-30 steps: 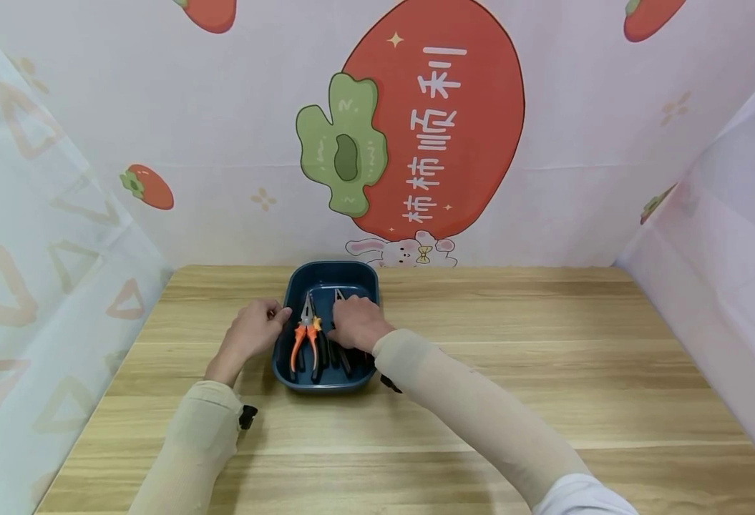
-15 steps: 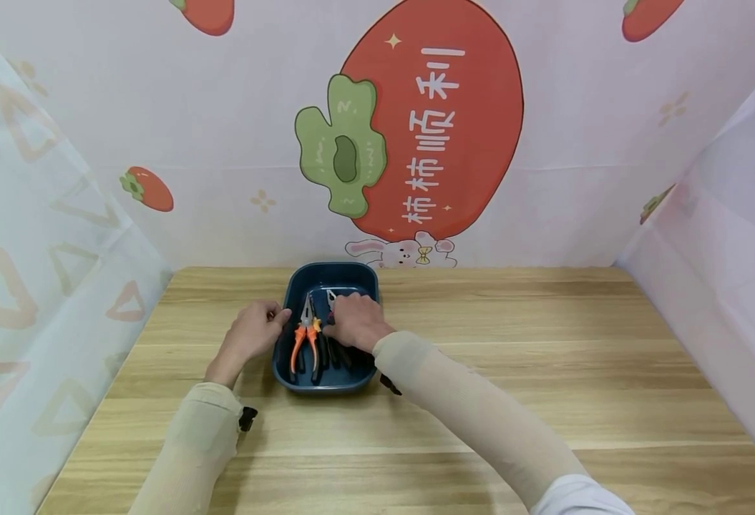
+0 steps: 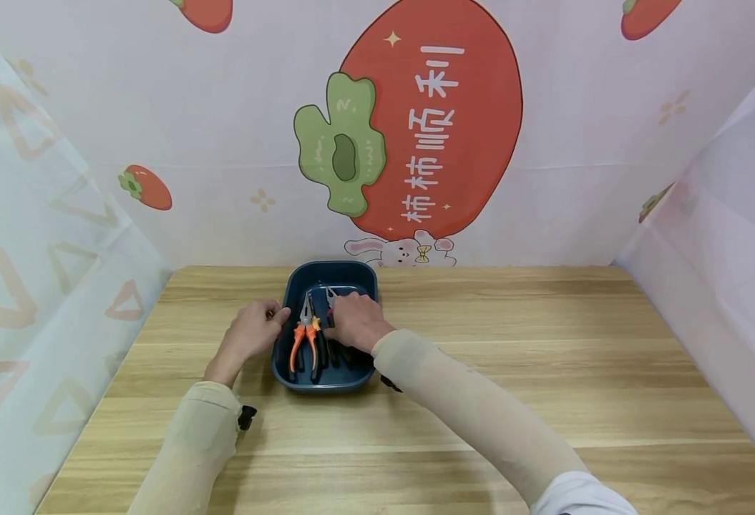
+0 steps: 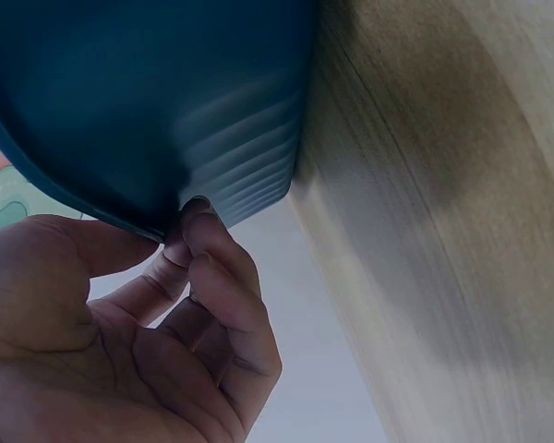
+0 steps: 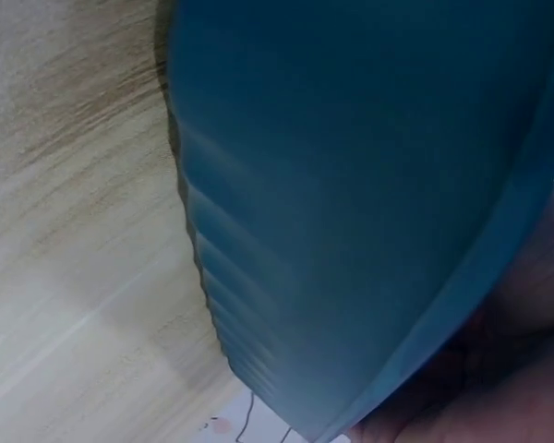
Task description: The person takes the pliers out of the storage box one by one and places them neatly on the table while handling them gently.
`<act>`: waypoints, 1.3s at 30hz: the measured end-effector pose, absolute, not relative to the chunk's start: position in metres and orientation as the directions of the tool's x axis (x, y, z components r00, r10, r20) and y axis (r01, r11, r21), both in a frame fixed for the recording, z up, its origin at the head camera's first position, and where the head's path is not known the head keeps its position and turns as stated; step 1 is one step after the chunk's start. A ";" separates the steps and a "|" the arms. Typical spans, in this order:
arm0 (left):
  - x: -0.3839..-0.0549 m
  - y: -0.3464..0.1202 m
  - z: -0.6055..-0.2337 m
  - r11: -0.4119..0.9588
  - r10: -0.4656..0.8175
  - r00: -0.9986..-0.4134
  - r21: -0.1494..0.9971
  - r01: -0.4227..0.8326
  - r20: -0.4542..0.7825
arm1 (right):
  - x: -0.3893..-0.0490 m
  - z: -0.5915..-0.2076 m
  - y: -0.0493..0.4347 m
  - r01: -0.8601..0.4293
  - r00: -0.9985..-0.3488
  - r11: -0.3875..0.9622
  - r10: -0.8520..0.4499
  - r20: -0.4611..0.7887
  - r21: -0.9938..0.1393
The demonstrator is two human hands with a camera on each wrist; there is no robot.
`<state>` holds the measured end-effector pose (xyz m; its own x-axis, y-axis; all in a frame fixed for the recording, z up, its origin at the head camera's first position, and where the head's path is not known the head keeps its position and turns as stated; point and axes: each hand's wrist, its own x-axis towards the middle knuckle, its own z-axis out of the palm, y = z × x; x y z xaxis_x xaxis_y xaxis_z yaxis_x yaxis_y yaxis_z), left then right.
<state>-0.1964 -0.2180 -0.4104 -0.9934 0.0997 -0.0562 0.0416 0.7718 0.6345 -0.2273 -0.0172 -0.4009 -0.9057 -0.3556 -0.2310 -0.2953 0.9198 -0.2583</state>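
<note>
While the left hand pinches the bin, the right grips pliers.

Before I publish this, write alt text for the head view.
Two hands work at a dark blue tray on a wood-grain table: the left hand pinches its rim, and the right hand curls over silver-tipped pliers inside. Orange-handled pliers lie in the tray's left half.

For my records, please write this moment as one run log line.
left hand: pinches rim of blue tray | orange-handled pliers: lying in tray | right hand: inside tray, over other pliers, grip hidden
</note>
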 end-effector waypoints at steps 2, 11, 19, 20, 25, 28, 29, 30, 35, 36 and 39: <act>-0.196 -0.218 -0.410 0.772 0.099 -0.993 0.635 0.040 -0.058 | -0.226 -0.400 -0.017 -0.306 -0.904 0.924 -0.358 -0.235 -0.229; -0.198 -0.217 -0.409 0.773 0.097 -0.993 0.633 0.034 -0.065 | -0.224 -0.396 -0.018 -0.391 -0.895 0.916 -0.401 -0.196 -0.088; -0.198 -0.216 -0.410 0.775 0.101 -0.993 0.630 0.042 -0.058 | -0.226 -0.395 -0.018 -0.363 -0.895 0.927 -0.375 -0.242 -0.095; -0.198 -0.216 -0.410 0.776 0.102 -0.993 0.629 0.043 -0.057 | -0.226 -0.395 -0.018 -0.355 -0.895 0.930 -0.369 -0.250 -0.100; -0.198 -0.217 -0.410 0.777 0.103 -0.993 0.628 0.042 -0.062 | -0.225 -0.395 -0.018 -0.327 -0.898 0.936 -0.351 -0.265 -0.133; -0.198 -0.217 -0.410 0.775 0.104 -0.992 0.631 0.038 -0.068 | -0.225 -0.395 -0.019 -0.313 -0.899 0.937 -0.345 -0.271 -0.154; -0.198 -0.217 -0.410 0.774 0.105 -0.992 0.633 0.038 -0.069 | -0.225 -0.395 -0.019 -0.306 -0.900 0.938 -0.340 -0.272 -0.160; -0.198 -0.217 -0.410 0.773 0.106 -0.992 0.634 0.037 -0.072 | -0.224 -0.395 -0.019 -0.300 -0.901 0.939 -0.337 -0.273 -0.167; -0.197 -0.218 -0.410 0.771 0.106 -0.991 0.636 0.033 -0.078 | -0.224 -0.395 -0.019 -0.277 -0.910 0.939 -0.325 -0.259 -0.204; -0.197 -0.218 -0.409 0.772 0.106 -0.991 0.635 0.032 -0.079 | -0.224 -0.394 -0.019 -0.274 -0.911 0.937 -0.325 -0.255 -0.216; -0.197 -0.218 -0.409 0.773 0.103 -0.992 0.633 0.031 -0.078 | -0.222 -0.390 -0.017 -0.269 -0.912 0.926 -0.333 -0.240 -0.264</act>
